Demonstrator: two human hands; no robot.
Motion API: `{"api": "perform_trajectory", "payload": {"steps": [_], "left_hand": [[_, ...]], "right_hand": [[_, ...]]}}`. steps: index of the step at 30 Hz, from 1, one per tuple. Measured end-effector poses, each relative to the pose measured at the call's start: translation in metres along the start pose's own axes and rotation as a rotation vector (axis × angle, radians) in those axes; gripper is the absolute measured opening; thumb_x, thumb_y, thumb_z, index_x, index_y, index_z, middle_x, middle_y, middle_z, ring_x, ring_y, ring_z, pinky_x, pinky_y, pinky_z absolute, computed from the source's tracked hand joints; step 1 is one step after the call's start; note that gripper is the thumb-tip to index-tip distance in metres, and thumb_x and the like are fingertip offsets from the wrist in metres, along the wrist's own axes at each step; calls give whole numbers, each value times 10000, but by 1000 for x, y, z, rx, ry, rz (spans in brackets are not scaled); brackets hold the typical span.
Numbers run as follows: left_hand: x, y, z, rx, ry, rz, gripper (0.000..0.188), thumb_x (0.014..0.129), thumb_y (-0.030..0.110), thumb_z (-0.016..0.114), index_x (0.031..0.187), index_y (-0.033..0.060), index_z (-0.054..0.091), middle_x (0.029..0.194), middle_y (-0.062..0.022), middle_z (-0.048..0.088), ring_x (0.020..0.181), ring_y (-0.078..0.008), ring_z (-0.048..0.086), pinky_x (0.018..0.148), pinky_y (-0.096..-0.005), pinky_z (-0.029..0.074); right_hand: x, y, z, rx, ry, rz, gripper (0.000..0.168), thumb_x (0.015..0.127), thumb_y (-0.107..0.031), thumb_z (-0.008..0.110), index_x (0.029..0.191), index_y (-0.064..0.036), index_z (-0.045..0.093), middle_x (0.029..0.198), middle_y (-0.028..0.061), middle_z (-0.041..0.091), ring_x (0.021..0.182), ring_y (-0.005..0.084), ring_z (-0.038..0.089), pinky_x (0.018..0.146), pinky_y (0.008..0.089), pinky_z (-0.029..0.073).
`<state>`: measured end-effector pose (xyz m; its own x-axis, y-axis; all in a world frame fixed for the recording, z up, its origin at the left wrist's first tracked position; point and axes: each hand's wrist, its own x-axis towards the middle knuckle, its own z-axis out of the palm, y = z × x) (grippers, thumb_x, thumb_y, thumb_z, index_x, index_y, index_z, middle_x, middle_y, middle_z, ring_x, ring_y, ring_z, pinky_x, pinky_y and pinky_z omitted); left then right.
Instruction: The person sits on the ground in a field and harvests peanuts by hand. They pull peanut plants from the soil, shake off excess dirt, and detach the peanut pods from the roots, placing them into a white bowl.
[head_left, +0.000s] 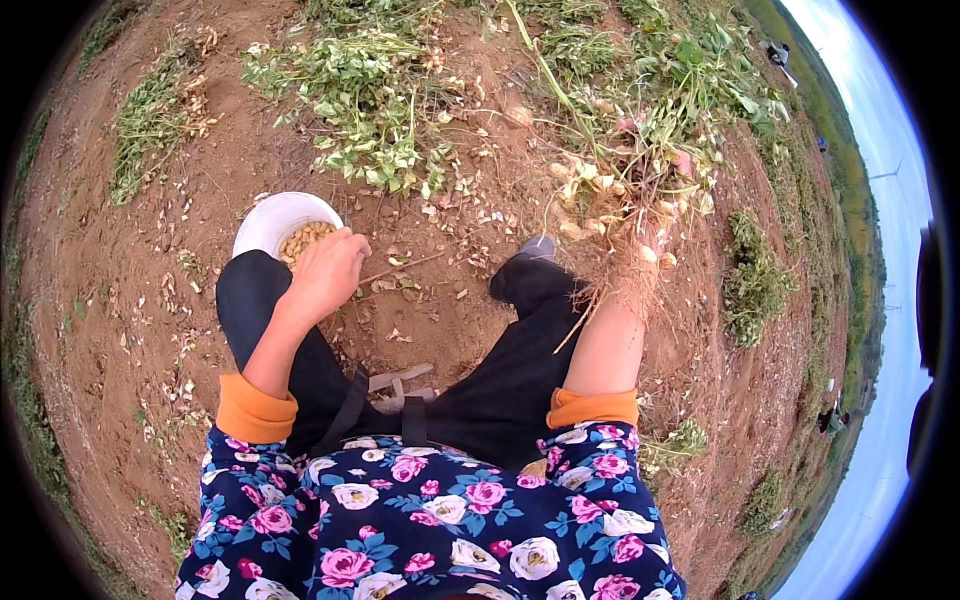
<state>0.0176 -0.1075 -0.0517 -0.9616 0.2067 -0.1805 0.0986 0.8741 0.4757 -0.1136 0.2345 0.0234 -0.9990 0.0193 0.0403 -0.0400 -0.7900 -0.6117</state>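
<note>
My left hand (324, 276) is over the near right rim of a white bucket (255, 217), its fingers curled downward. Whether anything is between those fingers is hidden from me. Peanuts in their shells (304, 241) lie inside the bucket, which stands beside my left knee. My right hand (682, 163) grips an uprooted peanut plant (660, 142) and is mostly covered by its stems and roots. Several pods (594, 225) hang from this plant, and thin roots (611, 289) trail over my right forearm. The leafy top points away from me.
Pulled peanut plants (360, 97) lie in heaps ahead, with another pile (154, 120) at the far left. Dry leaves litter the brown soil (420, 322). A pale frame-like object (401, 386) is between my legs. Distant people (832, 420) are at the right.
</note>
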Motion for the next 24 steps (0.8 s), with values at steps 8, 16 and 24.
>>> {"api": "perform_trajectory", "payload": {"steps": [8,16,24], "left_hand": [[19,39,1,-530,140,238,492,802,162,612,1245,51,428,1208,-144,472,1110,-305,467,913,-412,384],[57,140,-19,-526,287,599,938,655,270,768,1365,42,199,1334,-179,336,1255,-331,321,1044,-398,254],[64,174,-8,-869,84,459,930,692,224,753,1336,37,108,1219,-221,413,1122,-295,473,940,-367,381]], "right_hand": [[-13,9,15,85,-20,94,477,748,-291,532,1025,98,527,981,244,589,799,272,600,682,345,513],[-2,26,10,169,-115,187,534,742,-335,560,1048,102,516,1053,240,564,897,286,574,795,367,484],[-7,20,-1,141,-342,190,262,844,-253,525,1021,-60,541,1168,178,477,1080,285,467,839,395,469]]}}
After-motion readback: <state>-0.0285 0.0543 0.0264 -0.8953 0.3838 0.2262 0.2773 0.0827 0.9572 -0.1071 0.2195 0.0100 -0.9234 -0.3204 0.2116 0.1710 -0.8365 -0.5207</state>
